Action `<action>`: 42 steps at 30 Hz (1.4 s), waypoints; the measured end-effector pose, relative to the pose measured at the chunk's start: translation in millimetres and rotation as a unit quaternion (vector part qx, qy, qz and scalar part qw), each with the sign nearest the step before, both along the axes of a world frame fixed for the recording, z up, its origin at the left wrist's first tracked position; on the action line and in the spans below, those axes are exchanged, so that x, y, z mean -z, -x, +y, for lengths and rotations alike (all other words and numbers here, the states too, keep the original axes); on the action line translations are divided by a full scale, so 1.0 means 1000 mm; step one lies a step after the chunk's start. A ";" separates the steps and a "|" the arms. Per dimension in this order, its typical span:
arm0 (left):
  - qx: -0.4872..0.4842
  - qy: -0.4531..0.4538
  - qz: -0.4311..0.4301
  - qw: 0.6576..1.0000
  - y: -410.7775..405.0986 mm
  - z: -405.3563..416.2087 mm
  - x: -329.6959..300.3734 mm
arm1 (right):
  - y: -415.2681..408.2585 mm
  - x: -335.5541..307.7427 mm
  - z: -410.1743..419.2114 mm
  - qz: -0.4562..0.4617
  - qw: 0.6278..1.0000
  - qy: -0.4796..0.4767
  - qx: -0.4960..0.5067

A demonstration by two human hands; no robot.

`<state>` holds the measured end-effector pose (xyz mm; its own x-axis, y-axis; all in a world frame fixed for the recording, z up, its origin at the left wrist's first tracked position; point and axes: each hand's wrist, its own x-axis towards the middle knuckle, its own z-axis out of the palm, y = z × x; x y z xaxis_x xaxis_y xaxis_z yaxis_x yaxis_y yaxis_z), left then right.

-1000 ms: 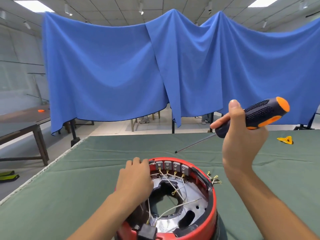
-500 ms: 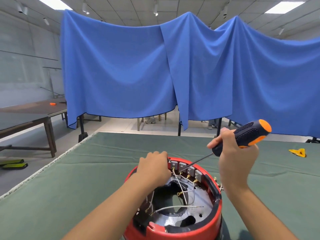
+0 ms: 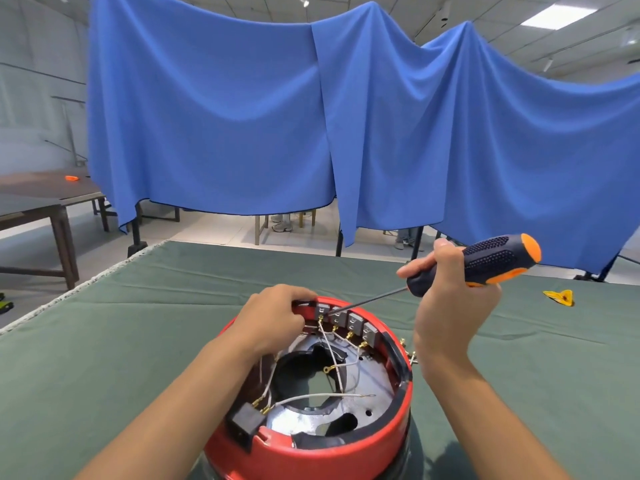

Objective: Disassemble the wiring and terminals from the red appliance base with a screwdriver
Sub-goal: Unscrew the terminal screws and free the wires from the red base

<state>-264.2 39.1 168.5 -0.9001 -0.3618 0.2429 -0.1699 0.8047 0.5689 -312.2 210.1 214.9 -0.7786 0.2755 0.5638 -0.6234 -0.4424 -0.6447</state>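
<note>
Red base (image 3: 311, 448) sits on the green table (image 3: 104, 358), near edge. Left hand (image 3: 273, 318) curled over the far rim, gripping it to steady. Right hand (image 3: 450, 289) wrapped round the screwdriver (image 3: 485, 263) handle, tip at the leftmost grey terminal (image 3: 322, 309) – can't tell if it's seated in a screw. Risks: shaft comes in at a shallow angle, so it prob slips out and chews the head – or skids into the left fingers just beside it. Loose white wires (image 3: 332, 358) below could snag w/ a slip

One red base (image 3: 311, 455), one screwdriver (image 3: 485, 263), four grey terminals (image 3: 346, 318), two hands (image 3: 273, 320)
</note>
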 end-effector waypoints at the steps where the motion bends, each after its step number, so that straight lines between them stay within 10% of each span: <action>1: 0.002 -0.003 0.001 1.000 0.000 0.000 0.000 | 0.000 0.000 0.000 -0.001 1.000 0.002 0.001; 19: 0.012 0.022 -0.013 1.000 -0.005 0.002 -0.001 | -0.003 0.003 -0.008 0.056 0.997 -0.049 0.009; 42: 0.025 0.034 -0.006 0.999 -0.005 0.000 0.000 | 0.075 -0.040 -0.040 -0.172 0.970 -0.137 0.100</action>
